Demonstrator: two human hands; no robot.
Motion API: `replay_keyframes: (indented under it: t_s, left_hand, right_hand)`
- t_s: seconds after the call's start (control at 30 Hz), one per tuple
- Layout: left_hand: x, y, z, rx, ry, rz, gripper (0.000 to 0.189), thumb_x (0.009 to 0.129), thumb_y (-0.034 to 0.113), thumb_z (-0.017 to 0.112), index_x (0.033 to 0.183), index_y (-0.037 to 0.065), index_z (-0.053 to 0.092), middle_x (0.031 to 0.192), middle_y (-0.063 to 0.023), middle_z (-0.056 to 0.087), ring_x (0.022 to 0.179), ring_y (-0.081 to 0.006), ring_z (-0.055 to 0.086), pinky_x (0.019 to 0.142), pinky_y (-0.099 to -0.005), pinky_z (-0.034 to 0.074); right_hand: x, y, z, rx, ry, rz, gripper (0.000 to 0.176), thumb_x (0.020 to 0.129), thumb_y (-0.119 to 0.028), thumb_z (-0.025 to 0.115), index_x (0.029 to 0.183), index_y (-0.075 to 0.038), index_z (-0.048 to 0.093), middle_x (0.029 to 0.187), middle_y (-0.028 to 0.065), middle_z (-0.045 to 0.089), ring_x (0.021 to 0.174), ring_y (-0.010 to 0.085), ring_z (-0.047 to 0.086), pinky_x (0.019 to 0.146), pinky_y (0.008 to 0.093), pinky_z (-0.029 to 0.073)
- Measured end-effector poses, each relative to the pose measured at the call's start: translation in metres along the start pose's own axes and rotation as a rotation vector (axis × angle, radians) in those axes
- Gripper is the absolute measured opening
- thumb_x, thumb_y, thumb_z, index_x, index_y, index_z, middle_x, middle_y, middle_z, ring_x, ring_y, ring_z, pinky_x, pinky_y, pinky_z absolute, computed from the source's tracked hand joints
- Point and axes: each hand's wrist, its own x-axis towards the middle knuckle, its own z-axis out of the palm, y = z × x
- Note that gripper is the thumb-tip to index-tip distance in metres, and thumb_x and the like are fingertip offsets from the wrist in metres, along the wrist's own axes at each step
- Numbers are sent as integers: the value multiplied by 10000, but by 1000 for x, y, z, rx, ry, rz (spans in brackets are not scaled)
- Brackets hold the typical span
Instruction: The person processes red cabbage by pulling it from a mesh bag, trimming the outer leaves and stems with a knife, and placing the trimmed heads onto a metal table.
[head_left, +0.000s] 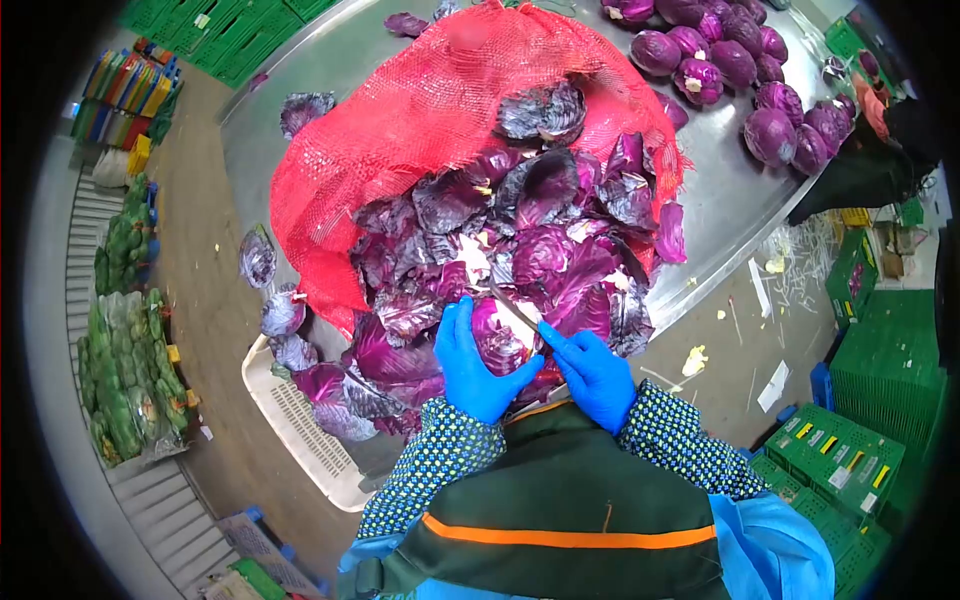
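My left hand (474, 362), in a blue glove, is wrapped round the left side of a red cabbage (494, 338) whose pale cut base faces up. In my right hand (592, 376), also gloved in blue, is a knife (514, 310); its blade lies across the white stem end of the cabbage. My fingers cover most of the knife's handle. Loose purple cabbage leaves (545, 190) are heaped around and beyond both hands. They spill from the opening of a red mesh sack (400, 130) lying on the metal table (700, 200).
Several trimmed red cabbages (735, 60) sit at the far right of the table. At the left edge, untrimmed heads (283, 312) lie near a white plastic crate (310, 445). Green crates (840, 460) are stacked at right, near a person in dark clothes (870, 165). Bagged green vegetables (130, 370) stand at left.
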Motion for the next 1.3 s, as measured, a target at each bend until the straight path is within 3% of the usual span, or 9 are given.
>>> replay_keyframes:
  t_s: [0.27, 0.37, 0.5, 0.67, 0.73, 0.87, 0.93, 1.13, 1.3]
  left_hand:
    - [-20, -11, 5, -32, 29, 93, 1095, 531, 298, 858, 1375, 14, 220, 1350, -225, 294, 1289, -390, 241, 1079, -474, 232]
    - [-13, -30, -3, -205, -39, 31, 1095, 550, 270, 862, 1384, 6, 205, 1354, -216, 289, 1281, -344, 293, 1073, -445, 269]
    - [-15, -44, -11, -449, -77, -71, 1095, 555, 180, 869, 1386, 1, 179, 1327, -173, 328, 1222, -271, 388, 1029, -389, 349]
    - [-23, -27, -23, -744, -85, -131, 1097, 555, 131, 870, 1393, 26, 169, 1315, -153, 365, 1193, -252, 428, 1017, -397, 371]
    - [-30, -23, -45, -577, -135, -38, 1142, 534, 233, 886, 1386, 3, 161, 1366, -177, 306, 1270, -278, 340, 1060, -416, 315]
    - [-18, 18, -75, -406, 57, 279, 1255, 521, 265, 895, 1419, 8, 56, 1428, -188, 209, 1309, -303, 290, 1076, -421, 288]
    - [-12, 26, -60, -546, 251, 293, 1177, 532, 271, 887, 1408, 23, 141, 1382, -188, 259, 1276, -310, 323, 1060, -426, 301]
    - [32, 42, -122, -226, -220, 262, 735, 620, 187, 826, 1236, 26, 457, 1177, -156, 464, 1126, -296, 463, 958, -382, 393]
    - [46, 48, -133, 248, -214, 563, 463, 740, 349, 685, 1093, 67, 583, 867, -99, 604, 735, -272, 625, 629, -347, 514]
  right_hand:
    - [55, 41, -2, 335, 68, 280, 457, 932, -207, 494, 1356, -63, 406, 878, 136, 583, 731, 201, 568, 668, 332, 483]
    - [48, 16, 22, 614, -146, 600, 776, 777, -460, 685, 1311, 37, 419, 1012, 136, 596, 866, 167, 571, 831, 315, 461]
    - [69, -16, 10, 609, -137, 246, 681, 767, -361, 715, 1277, 10, 459, 1158, 187, 576, 1081, 228, 554, 917, 349, 431]
    - [84, 0, 13, 436, 45, 330, 426, 754, -317, 718, 934, 48, 596, 784, 121, 626, 700, 189, 606, 642, 307, 496]
    - [98, 2, -18, 692, -129, 663, 239, 808, -238, 665, 851, -15, 593, 640, 46, 578, 541, 113, 523, 488, 255, 427]
    - [104, -26, -38, 1213, -58, 711, 366, 896, -354, 572, 1121, -71, 515, 1017, 50, 640, 715, 129, 618, 460, 223, 454]
    - [76, -53, -51, 1540, -335, 588, 430, 904, -362, 554, 1231, -97, 467, 1088, 70, 610, 736, 139, 614, 477, 238, 476]
    - [51, -17, -33, 1519, -313, 625, 718, 818, -178, 630, 1428, -178, 251, 766, -28, 492, 537, 95, 513, 454, 246, 481]
    - [42, -14, -37, 1443, -298, 586, 685, 818, -189, 604, 1415, -87, 284, 862, 1, 571, 606, 78, 537, 471, 220, 471]
